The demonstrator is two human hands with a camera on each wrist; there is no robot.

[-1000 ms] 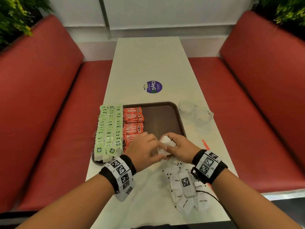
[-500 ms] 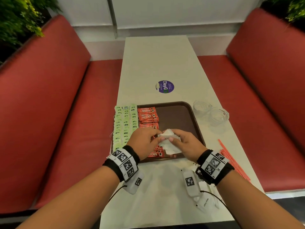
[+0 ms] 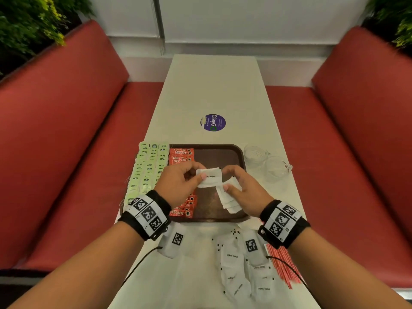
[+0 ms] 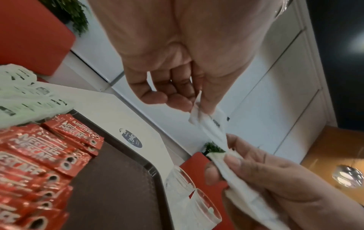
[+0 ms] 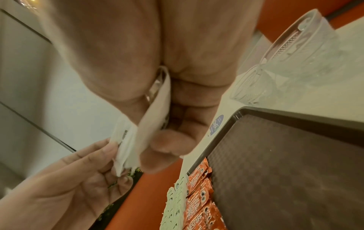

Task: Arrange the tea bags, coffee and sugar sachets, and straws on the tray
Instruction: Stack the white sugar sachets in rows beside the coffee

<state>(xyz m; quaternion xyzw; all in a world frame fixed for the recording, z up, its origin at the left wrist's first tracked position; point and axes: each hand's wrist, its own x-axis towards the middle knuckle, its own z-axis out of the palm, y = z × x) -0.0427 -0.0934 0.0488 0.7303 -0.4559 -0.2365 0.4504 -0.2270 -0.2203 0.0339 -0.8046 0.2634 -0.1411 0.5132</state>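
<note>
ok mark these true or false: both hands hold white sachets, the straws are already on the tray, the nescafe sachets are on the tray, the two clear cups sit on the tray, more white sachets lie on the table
1. Both the left hand and right hand hold white sachets. True.
2. The straws are on the tray. False: they lie on the table, near its right edge.
3. The Nescafe sachets are on the tray. True.
4. The two clear cups sit on the tray. False: they stand on the table, right of it.
5. More white sachets lie on the table. True.

sachet print (image 3: 211,176) — too small
</note>
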